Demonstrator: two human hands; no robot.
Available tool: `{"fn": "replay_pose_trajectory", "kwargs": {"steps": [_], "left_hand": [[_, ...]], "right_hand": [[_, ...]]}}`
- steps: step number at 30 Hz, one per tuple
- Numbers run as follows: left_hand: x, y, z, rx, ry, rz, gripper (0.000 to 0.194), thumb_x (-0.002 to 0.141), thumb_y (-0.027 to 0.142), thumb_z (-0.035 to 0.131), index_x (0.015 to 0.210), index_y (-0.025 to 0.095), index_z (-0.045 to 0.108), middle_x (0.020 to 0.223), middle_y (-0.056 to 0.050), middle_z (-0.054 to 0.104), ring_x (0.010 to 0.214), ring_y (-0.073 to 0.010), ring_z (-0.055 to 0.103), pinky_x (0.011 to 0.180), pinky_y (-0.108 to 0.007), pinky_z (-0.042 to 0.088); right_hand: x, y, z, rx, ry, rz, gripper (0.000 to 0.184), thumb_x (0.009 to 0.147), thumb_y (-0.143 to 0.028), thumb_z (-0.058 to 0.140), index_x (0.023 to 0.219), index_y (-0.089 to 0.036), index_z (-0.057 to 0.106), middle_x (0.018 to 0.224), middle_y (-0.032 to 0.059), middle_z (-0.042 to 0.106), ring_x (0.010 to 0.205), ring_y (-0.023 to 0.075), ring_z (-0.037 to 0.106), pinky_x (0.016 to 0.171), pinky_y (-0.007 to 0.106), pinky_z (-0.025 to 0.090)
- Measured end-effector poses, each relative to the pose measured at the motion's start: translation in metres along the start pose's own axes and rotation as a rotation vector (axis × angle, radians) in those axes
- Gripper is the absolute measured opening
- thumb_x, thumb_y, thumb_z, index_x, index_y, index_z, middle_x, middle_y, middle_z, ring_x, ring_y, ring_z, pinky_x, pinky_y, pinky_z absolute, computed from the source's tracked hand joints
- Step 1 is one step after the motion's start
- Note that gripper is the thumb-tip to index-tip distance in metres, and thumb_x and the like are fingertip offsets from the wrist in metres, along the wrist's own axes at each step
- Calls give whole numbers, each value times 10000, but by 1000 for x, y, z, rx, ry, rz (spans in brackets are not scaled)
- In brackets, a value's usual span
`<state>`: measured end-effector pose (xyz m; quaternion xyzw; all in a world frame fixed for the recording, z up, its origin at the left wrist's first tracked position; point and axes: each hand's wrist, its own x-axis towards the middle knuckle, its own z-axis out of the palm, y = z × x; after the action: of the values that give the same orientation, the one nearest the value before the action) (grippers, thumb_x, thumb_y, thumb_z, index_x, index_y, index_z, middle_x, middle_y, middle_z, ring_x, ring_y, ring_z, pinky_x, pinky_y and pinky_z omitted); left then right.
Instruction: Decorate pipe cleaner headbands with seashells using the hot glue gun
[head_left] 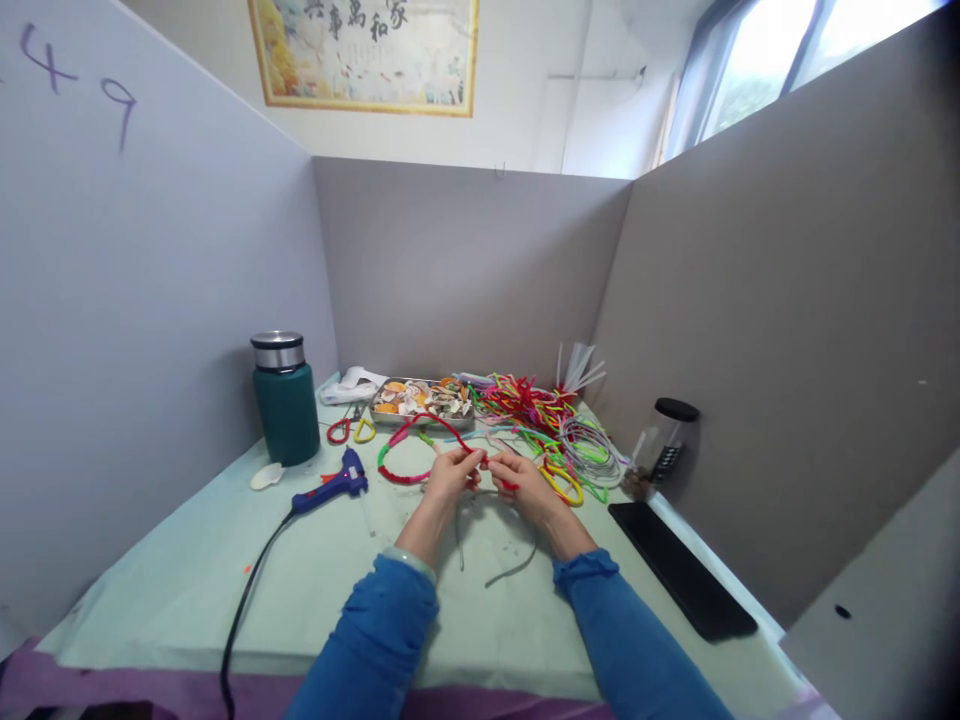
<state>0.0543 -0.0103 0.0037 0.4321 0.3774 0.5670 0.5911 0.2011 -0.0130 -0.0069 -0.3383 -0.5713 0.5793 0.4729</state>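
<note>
Hands meet at mid-desk, both in blue sleeves. Left hand point(452, 472) has its grip closed on a red pipe cleaner point(501, 481); right hand point(527, 487) pinches the same red piece from the other side, fingers curled tight. The two hands are nearly touching, with the red piece bridging the small gap between them. It sits just above the desk point(150, 590), roughly centre, in front of the tray.

A thin grey headband point(495, 560) curves on the pale green cover just below the hands; cannot tell whether either hand touches it.

Just behind the left hand lies a red and green loop point(401, 455), flat on the desk. Behind that is a metal tray point(421, 400) filled with small orange and white bits, too small to identify. Right of the tray is a pile of coloured pipe cleaners point(525, 405), red, green and yellow mixed, with a stack of thin hoops point(592, 450) beside it and a yellow loop point(564, 485) close to the right hand.

Left side: blue glue gun point(334, 485) lying on its side, black cord running off the front edge. Small scissors point(350, 430) with red and yellow handles behind it. Dark green flask point(286, 398) with a steel lid stands upright near the left partition.

Right side: black phone point(681, 570) flat near the desk edge, clear jar with black lid point(670, 438) against the right partition.
</note>
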Motion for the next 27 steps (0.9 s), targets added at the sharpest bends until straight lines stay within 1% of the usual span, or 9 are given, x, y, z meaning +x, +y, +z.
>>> {"fn": "replay_pose_trajectory", "kwargs": {"steps": [3, 5, 7, 11, 14, 18, 22, 24, 27], "left_hand": [[1, -1, -3, 123, 128, 26, 284, 652, 395, 740, 629, 123, 657, 418, 13, 505, 372, -82, 435, 386, -195, 338], [2, -1, -5, 129, 181, 38, 288, 664, 400, 720, 605, 129, 643, 412, 10, 504, 360, -81, 421, 385, -201, 331], [3, 0, -7, 126, 208, 36, 293, 659, 403, 714, 584, 134, 624, 419, 4, 512, 355, -81, 415, 380, -205, 321], [6, -3, -9, 167, 228, 41, 313, 640, 428, 708, 574, 138, 610, 411, 11, 502, 344, -79, 390, 378, -210, 290], [8, -5, -9, 200, 186, 49, 342, 630, 463, 699, 587, 133, 621, 393, 21, 482, 348, -81, 385, 385, -214, 278], [7, -7, -6, 244, 122, 112, 366, 652, 496, 675, 643, 131, 660, 372, 38, 452, 357, -80, 373, 409, -218, 276], [3, -7, 2, 312, 28, 289, 335, 668, 487, 687, 651, 152, 685, 422, 26, 506, 412, -81, 422, 449, -215, 309], [2, -6, 4, 286, 17, 282, 345, 671, 494, 690, 651, 150, 681, 427, 23, 515, 412, -81, 425, 448, -217, 313], [2, -4, 2, 126, 74, 182, 372, 633, 501, 721, 661, 137, 654, 428, 31, 504, 397, -76, 414, 423, -214, 300]], "right_hand": [[0, -2, 0, 52, 36, -10, 301, 738, -413, 633, 937, -187, 619, 578, -47, 539, 437, 82, 392, 413, 199, 305], [0, -3, 1, 64, 56, -43, 344, 727, -365, 624, 1026, -197, 607, 688, -12, 625, 492, 101, 467, 443, 213, 362], [-1, -4, 1, -3, 71, -104, 346, 721, -319, 629, 1044, -198, 607, 765, 4, 654, 534, 104, 491, 475, 220, 384], [-1, -5, 2, -230, 156, -231, 204, 766, -351, 621, 873, -179, 646, 669, -10, 613, 510, 98, 451, 480, 225, 343], [1, -3, 1, -262, 248, -266, 239, 785, -399, 611, 694, -179, 608, 567, -27, 543, 482, 97, 423, 470, 232, 320], [5, 1, -1, -126, 333, -220, 279, 739, -420, 655, 635, -193, 529, 532, -49, 497, 436, 81, 381, 423, 222, 277], [9, 2, -3, 169, 362, -37, 319, 636, -390, 716, 600, -198, 463, 486, -72, 443, 398, 60, 327, 390, 200, 236], [8, 0, -4, 277, 315, 4, 323, 611, -360, 731, 591, -194, 455, 481, -74, 437, 396, 51, 319, 391, 193, 235], [6, -3, -6, 308, 253, -62, 313, 646, -333, 729, 590, -185, 458, 488, -71, 443, 404, 47, 324, 399, 191, 236]]}}
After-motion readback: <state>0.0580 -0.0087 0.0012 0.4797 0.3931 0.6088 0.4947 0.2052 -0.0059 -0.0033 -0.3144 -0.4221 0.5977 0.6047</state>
